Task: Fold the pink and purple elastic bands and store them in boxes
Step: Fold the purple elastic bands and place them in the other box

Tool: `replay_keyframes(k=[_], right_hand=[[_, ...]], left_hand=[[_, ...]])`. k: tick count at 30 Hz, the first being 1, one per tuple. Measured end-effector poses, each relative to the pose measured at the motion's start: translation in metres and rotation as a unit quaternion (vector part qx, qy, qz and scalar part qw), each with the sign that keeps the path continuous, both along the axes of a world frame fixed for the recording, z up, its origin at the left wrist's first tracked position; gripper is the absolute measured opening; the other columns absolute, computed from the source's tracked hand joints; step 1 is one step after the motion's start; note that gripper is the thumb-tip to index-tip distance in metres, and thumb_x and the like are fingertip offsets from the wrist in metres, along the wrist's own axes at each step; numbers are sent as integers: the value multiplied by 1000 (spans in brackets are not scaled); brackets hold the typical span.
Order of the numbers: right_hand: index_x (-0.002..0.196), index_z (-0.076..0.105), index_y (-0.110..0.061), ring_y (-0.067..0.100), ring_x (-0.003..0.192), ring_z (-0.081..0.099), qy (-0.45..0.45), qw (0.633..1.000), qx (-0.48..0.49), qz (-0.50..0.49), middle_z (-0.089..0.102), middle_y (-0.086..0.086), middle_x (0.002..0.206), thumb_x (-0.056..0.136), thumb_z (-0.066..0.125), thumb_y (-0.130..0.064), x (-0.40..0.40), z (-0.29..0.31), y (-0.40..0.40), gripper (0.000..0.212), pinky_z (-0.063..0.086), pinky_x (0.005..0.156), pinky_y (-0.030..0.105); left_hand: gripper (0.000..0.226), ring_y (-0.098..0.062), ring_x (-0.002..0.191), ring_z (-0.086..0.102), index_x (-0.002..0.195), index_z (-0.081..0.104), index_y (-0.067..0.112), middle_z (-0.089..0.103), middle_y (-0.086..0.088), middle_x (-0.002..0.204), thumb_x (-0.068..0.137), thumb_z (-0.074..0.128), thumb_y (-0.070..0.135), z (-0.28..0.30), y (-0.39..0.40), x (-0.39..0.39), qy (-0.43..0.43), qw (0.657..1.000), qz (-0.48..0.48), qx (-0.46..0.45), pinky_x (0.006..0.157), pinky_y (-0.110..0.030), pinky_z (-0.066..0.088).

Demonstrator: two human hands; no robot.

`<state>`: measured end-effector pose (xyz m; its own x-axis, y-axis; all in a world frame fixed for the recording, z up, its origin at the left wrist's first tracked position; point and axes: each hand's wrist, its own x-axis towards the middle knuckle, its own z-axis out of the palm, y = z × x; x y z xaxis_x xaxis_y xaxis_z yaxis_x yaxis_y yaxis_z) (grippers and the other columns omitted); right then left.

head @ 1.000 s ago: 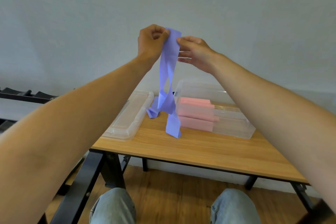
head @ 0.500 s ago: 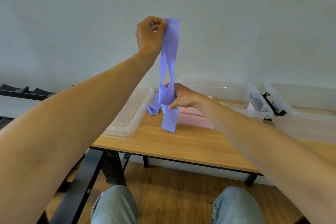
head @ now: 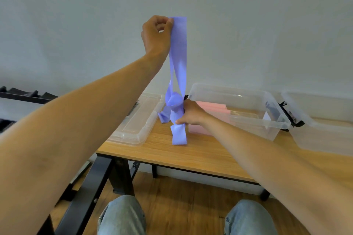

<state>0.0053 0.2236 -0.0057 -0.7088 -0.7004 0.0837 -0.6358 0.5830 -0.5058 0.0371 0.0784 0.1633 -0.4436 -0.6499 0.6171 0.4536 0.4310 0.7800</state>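
Observation:
A long purple elastic band point(head: 179, 53) hangs twisted in front of the wall. My left hand point(head: 155, 32) pinches its top end high above the table. My right hand point(head: 189, 113) grips the band low down, just above the table, where it bunches; the free end point(head: 179, 135) rests on the wood. Folded pink bands point(head: 212, 108) lie inside a clear plastic box point(head: 254, 127) right behind my right hand.
A clear lid point(head: 137, 122) lies upside down at the table's left end. A second clear box point(head: 324, 135) stands at the right, with black latches point(head: 292, 118) between the boxes. The wooden table point(head: 200, 154) has black legs. My knees are below its front edge.
My right hand left the band's top and dropped down to grip its lower part near the table. My left hand lifted the top end a little higher.

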Motion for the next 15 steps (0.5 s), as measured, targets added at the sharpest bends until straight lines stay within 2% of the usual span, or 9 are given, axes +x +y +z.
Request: replay_keyframes(k=[2, 4, 5, 8, 10, 12, 15], right_hand=[[106, 60, -7, 26, 91, 58, 0, 1000, 8, -9, 62, 9, 101, 83, 76, -7, 5, -10, -1, 28, 47, 69, 33], [86, 54, -15, 28, 88, 60, 21, 998, 53, -16, 60, 8, 92, 84, 71, -5, 7, -17, -3, 20, 49, 64, 36], [78, 48, -17, 28, 82, 60, 18, 995, 92, -23, 58, 6, 84, 85, 70, -3, 10, -18, -4, 27, 49, 58, 34], [75, 46, -12, 32, 72, 69, -35, 983, 175, -37, 56, 7, 69, 89, 66, -1, 14, -23, -6, 27, 51, 58, 32], [73, 46, -11, 29, 59, 70, -74, 984, 149, -62, 53, 8, 62, 91, 59, -2, 12, -26, -5, 24, 51, 55, 30], [77, 54, -7, 23, 48, 63, -131, 986, 70, -82, 57, 11, 60, 90, 53, 1, 10, -24, -6, 15, 54, 57, 30], [91, 65, -2, 23, 51, 65, -189, 975, -44, -112, 62, 13, 76, 88, 55, 4, 8, -18, -12, 12, 56, 57, 29]], left_hand=[[10, 4, 61, 59, 87, 71, 16, 68, 10, 68, 93, 70, 23, -4, 1, 1, 0, 1000, 3, -5, 67, -19, 53], [9, 6, 61, 58, 87, 71, 17, 68, 10, 69, 94, 70, 22, -7, 2, 2, -1, 1000, 5, -8, 66, -16, 52], [9, 5, 61, 58, 87, 71, 17, 68, 10, 69, 94, 70, 23, -7, 2, 3, 0, 1000, 7, -8, 66, -16, 51], [10, 5, 62, 59, 88, 71, 16, 68, 10, 71, 94, 70, 24, -2, 1, 6, 5, 1000, 12, -5, 66, -14, 51], [10, 5, 61, 58, 87, 71, 17, 68, 11, 71, 94, 70, 24, 1, 1, 7, 8, 1000, 12, -7, 66, -14, 50], [10, 5, 61, 58, 86, 70, 19, 68, 12, 71, 94, 70, 25, 2, 1, 9, 6, 1000, 15, -11, 65, -13, 49], [10, 5, 62, 58, 86, 70, 19, 68, 12, 71, 94, 70, 25, -1, 1, 10, 3, 1000, 19, -8, 65, -13, 49]])
